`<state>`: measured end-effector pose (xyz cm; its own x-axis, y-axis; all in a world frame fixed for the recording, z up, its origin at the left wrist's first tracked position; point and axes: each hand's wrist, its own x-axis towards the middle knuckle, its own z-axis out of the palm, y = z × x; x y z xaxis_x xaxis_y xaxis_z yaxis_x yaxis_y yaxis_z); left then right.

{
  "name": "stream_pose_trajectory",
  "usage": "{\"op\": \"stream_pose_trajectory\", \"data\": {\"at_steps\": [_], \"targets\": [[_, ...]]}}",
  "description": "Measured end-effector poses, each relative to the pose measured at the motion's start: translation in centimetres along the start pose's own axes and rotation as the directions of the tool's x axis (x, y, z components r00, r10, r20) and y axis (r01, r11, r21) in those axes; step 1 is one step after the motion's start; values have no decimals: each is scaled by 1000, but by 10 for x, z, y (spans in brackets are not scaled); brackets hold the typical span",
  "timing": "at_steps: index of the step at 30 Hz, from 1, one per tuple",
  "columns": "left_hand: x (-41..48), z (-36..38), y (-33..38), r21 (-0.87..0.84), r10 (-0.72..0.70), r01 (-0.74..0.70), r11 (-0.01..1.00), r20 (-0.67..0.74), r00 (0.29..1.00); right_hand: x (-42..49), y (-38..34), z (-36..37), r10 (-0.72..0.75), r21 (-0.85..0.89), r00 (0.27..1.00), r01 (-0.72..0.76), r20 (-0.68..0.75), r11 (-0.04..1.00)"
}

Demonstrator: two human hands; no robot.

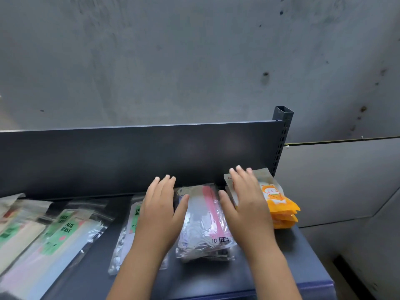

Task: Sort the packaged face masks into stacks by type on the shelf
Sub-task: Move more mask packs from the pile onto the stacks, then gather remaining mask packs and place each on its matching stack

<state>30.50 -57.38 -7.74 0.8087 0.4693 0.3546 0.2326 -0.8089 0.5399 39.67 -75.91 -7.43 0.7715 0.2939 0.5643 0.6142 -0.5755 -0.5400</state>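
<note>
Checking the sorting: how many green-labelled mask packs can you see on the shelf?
4 green-labelled packs: one at the far left edge, two overlapping left of centre, and one under the left hand. More may be hidden underneath.

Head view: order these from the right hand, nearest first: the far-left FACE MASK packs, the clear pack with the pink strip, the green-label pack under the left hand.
1. Clear pack with the pink strip, beside the thumb of the right hand.
2. Green-label pack, further left under the left hand.
3. FACE MASK packs, far left on the shelf.
</note>
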Motion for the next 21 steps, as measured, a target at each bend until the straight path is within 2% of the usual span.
{"op": "stream_pose_trajectory", "data": {"at_steps": [5, 11, 16, 21], "targets": [[3, -38, -28, 191, 111, -94, 977, -84, 990, -9, -57, 32, -44, -39, 986, 51, 161, 998], [-2, -98, -88, 277, 72, -29, 960, -146, 987, -19, -137, 70, -82, 10, 957, 83, 279, 997], [-17, -123, -135, 332, 26, 15, 943, -116, 993, -31, -185, 104, -134, -21, 938, 148, 320, 989], [-16, -129, -157, 334, -31, 62, 940, -95, 995, -42, -207, 130, -90, 36, 933, 83, 349, 996]]}}
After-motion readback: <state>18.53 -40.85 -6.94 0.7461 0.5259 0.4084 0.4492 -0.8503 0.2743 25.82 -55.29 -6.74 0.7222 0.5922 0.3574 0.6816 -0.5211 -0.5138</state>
